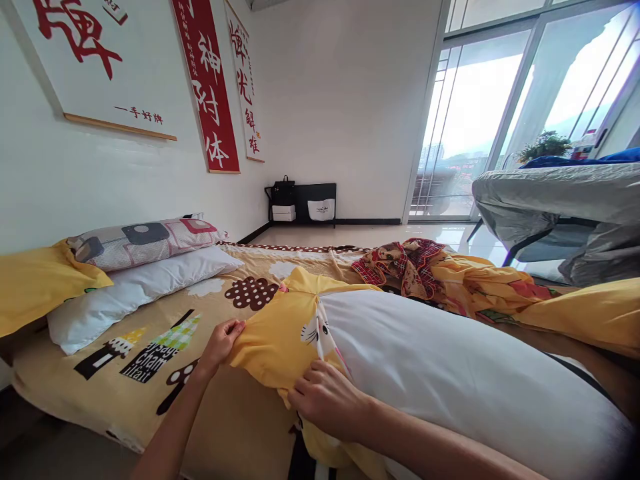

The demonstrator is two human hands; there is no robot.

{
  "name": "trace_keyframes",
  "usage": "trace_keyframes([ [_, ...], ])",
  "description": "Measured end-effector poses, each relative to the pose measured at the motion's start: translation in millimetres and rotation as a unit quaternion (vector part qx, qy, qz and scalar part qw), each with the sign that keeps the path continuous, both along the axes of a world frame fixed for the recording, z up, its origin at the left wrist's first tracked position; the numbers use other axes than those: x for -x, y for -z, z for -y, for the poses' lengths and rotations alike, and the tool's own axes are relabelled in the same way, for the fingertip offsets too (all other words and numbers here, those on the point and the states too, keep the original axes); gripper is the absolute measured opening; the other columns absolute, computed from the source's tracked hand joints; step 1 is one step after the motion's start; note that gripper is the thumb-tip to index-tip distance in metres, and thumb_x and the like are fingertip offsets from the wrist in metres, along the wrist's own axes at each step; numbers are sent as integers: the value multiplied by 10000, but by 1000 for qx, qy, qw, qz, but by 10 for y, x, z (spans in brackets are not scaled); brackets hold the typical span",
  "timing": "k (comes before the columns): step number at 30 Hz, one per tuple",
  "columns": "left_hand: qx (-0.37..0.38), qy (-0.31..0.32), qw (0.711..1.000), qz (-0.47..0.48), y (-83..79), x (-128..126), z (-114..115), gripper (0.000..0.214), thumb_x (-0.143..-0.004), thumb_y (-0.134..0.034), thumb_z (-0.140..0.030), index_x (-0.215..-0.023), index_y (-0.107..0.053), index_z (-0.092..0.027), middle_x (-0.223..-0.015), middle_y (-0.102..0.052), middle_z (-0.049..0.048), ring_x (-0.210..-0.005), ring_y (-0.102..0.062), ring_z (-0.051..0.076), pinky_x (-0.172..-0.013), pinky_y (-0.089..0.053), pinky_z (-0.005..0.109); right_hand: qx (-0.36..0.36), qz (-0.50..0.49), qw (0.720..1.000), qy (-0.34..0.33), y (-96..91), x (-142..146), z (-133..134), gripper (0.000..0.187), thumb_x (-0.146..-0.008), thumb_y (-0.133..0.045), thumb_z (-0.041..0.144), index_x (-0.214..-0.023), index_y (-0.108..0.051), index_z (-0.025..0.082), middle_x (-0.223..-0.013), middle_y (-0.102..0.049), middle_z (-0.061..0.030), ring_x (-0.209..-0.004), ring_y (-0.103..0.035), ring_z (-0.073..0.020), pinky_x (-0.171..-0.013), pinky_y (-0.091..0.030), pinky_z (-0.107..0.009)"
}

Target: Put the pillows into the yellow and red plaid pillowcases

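Yellow case (275,333), count one: drawn up at the left end of one large white pillow (425,347), both on the bed (225,420). Left hand (223,343): fingers together, pinching the case's left edge. Right hand (325,397): fingers curled, clamped on the case's near side, beside the printed whiskers. Other pillows (150,241), far left: three (patterned, white, yellow). Wall scrolls (220,123): three, one red.
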State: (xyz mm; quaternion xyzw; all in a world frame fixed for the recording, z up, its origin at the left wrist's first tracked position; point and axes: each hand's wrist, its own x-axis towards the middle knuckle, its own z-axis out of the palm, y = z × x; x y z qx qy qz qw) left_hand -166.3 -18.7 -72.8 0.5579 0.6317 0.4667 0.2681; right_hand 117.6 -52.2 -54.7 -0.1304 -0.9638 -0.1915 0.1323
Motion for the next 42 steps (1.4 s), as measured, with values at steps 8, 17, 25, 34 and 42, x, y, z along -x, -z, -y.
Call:
trace_keyframes([
  [8, 94, 24, 976, 193, 230, 74, 28, 443, -533, -703, -548, -695, -508, -184, -680, -607, 25, -641, -581, 184, -608, -467, 299, -9, -13, 998, -56, 62, 55, -11, 164, -893, -542, 142, -732, -567, 163, -734, -568, 5, -734, -468, -151, -659, -285, -328],
  [17, 4, -140, 988, 59, 202, 366, -295, 286, -671, -528, -485, -713, -481, -206, -667, -564, -1, -655, -522, 157, -598, -368, 237, -36, -25, 999, -33, 180, 165, -18, 196, -896, -492, 107, -726, -574, 157, -683, -555, -10, -700, -477, -167, -682, -336, -344],
  [25, 60, -88, 988, -114, 625, 115, -200, 182, -725, -483, -300, -570, -462, -208, -542, -505, -1, -558, -430, 147, -568, -256, 260, -83, -70, 983, 148, 274, 54, 229, 130, -877, -526, 194, -969, -586, 125, -914, -637, -126, -841, -570, -263, -761, -456, -449],
  [34, 22, -49, 996, -74, 372, 203, -41, 503, -680, -458, -701, -607, -441, -203, -617, -443, -20, -642, -431, 160, -594, -365, 263, 202, 33, 963, 173, -243, -281, 298, 192, -667, -637, 75, -813, -602, 194, -700, -677, -29, -599, -627, -195, -476, -286, -289],
  [42, 45, -11, 997, 67, 257, 92, 8, 549, -660, -556, -724, -703, -591, -178, -671, -611, 40, -682, -571, 211, -640, -471, 312, 307, -60, 903, 294, -333, -760, 300, 137, -778, -633, 300, -852, -642, 186, -864, -691, -73, -725, -631, -234, -581, -396, -300],
])
